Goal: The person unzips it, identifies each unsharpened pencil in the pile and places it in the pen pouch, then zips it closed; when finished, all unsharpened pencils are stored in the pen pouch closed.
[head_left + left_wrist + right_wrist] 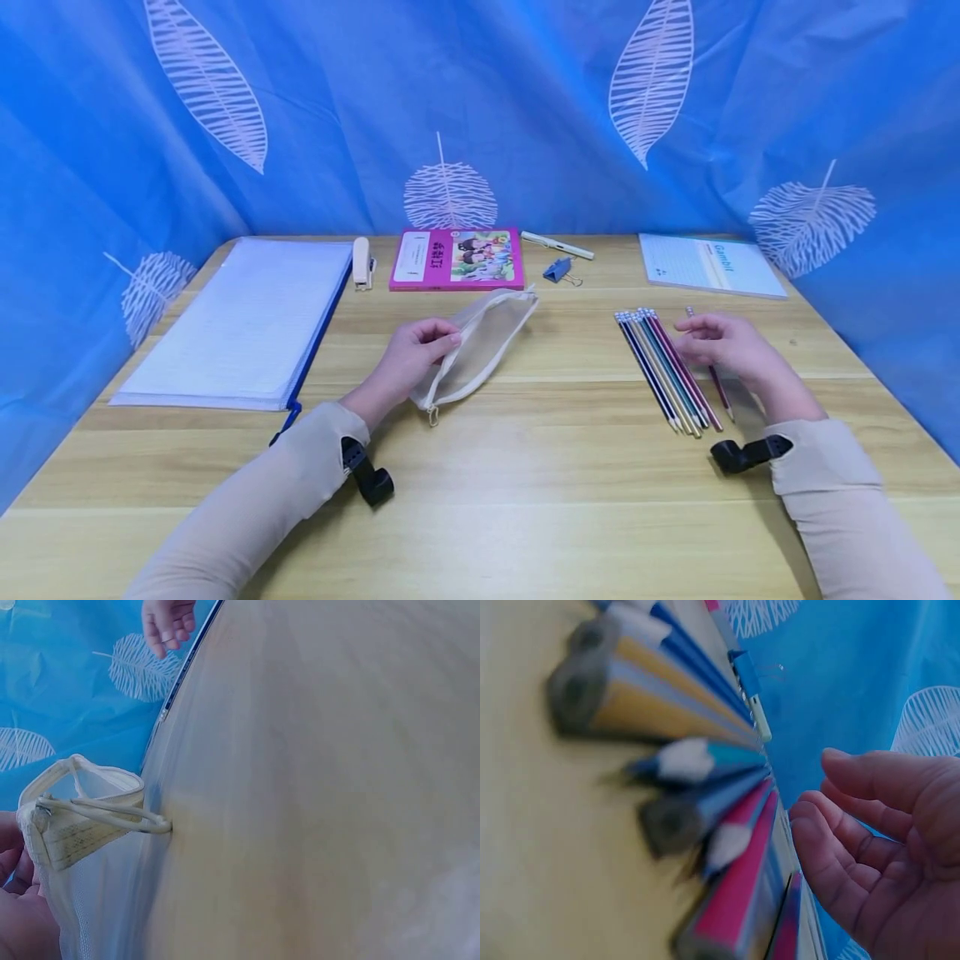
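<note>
My left hand (422,358) pinches the near edge of a white mesh zip pouch (487,337), whose mouth gapes. In the left wrist view the pouch's end with its zip pull loop (112,814) shows close up, fingers at the left edge. Several pencils (663,371) in dark blue, gold, teal and dark red lie side by side on the table, points toward me. Just right of them my right hand (723,346) hovers over a separate dark red pencil (718,387). Its thumb and fingers stand apart with nothing between them in the right wrist view.
At the back lie a pink book (456,260), a light stapler (363,263), a pale pen (557,245), a blue binder clip (558,268) and a notebook (712,265). A large clear zip folder (240,325) covers the left side. A blue curtain (525,108) hangs behind the table.
</note>
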A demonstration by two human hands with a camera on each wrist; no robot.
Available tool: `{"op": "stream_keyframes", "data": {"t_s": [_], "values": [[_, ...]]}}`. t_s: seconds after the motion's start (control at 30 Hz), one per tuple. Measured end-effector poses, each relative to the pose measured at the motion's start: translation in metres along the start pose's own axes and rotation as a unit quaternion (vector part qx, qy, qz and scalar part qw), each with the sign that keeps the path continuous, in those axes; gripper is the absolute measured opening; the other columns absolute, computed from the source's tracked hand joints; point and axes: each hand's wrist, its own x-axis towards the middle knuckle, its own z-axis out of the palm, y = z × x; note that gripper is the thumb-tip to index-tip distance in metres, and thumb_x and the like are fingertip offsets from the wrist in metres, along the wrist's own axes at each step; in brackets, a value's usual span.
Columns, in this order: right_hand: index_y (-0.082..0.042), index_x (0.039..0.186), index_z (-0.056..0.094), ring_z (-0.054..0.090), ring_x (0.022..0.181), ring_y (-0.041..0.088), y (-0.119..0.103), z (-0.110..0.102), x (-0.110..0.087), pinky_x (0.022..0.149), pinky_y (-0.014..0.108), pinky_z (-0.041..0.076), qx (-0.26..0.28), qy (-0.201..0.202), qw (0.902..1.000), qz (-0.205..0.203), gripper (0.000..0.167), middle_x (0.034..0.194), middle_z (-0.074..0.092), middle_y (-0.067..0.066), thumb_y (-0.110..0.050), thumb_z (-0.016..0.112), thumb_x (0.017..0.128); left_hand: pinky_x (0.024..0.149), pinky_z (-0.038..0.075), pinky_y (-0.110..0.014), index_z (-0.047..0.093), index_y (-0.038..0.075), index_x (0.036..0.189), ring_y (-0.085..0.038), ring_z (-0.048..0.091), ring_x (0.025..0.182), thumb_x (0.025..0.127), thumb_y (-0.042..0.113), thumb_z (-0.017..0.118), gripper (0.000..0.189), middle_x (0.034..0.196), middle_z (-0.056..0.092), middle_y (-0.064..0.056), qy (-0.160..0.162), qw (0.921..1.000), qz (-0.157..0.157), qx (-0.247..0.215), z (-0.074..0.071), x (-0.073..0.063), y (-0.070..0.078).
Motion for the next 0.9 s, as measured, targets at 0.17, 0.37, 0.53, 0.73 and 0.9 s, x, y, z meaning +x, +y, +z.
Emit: {"op": "stream_keyframes", "data": {"t_s": [0.17,0.37,0.53,0.73,0.9], "values": [[0.014,0.124,0.043,0.061,0.076,0.005,0.008,-0.001,-0.001,0.070,0.024,0.053,-0.024,-0.026,0.9992,0.016,0.045,0.094,0.062,0.010,-0.004,0.060,0.087,0.068,0.047,-0.023,0.064,0.000,0.102,-0.013,0.054,0.076,0.088,0.009,0.061,0.017,0.090,0.062,-0.003,0.003,1.0000,-0.002,0.004,-0.002,-0.002,0.001],[0.011,0.122,0.046,0.058,0.075,0.008,0.005,0.000,0.001,0.068,0.024,0.052,-0.068,-0.039,0.9965,0.028,0.041,0.094,0.060,0.014,-0.003,0.059,0.085,0.067,0.047,-0.023,0.064,-0.001,0.100,-0.012,0.054,0.075,0.088,0.008,0.061,0.016,0.088,0.062,-0.001,0.001,1.0000,0.006,-0.002,-0.003,-0.001,-0.001],[0.009,0.123,0.046,0.057,0.073,0.011,0.001,-0.002,0.004,0.065,0.025,0.052,-0.092,-0.047,0.9933,0.051,0.043,0.093,0.057,0.013,-0.006,0.060,0.086,0.067,0.046,-0.023,0.064,-0.002,0.101,-0.013,0.053,0.075,0.088,0.009,0.061,0.017,0.089,0.062,-0.002,0.002,1.0000,0.005,-0.002,-0.004,0.000,-0.001],[0.005,0.122,0.049,0.053,0.070,0.016,-0.004,-0.003,0.011,0.059,0.029,0.047,-0.156,-0.057,0.9855,0.037,0.044,0.087,0.056,0.011,-0.010,0.063,0.083,0.067,0.047,-0.023,0.064,-0.002,0.101,-0.012,0.054,0.075,0.088,0.009,0.061,0.017,0.088,0.062,-0.001,0.006,1.0000,0.002,-0.003,-0.004,0.001,-0.002],[0.006,0.118,0.051,0.054,0.069,0.018,-0.007,0.000,0.016,0.059,0.031,0.045,-0.204,-0.059,0.9768,0.030,0.045,0.084,0.059,0.011,-0.011,0.066,0.079,0.067,0.047,-0.023,0.064,-0.001,0.101,-0.012,0.054,0.076,0.088,0.009,0.061,0.017,0.089,0.062,-0.002,0.006,1.0000,-0.003,-0.004,-0.005,0.001,-0.003]]}}
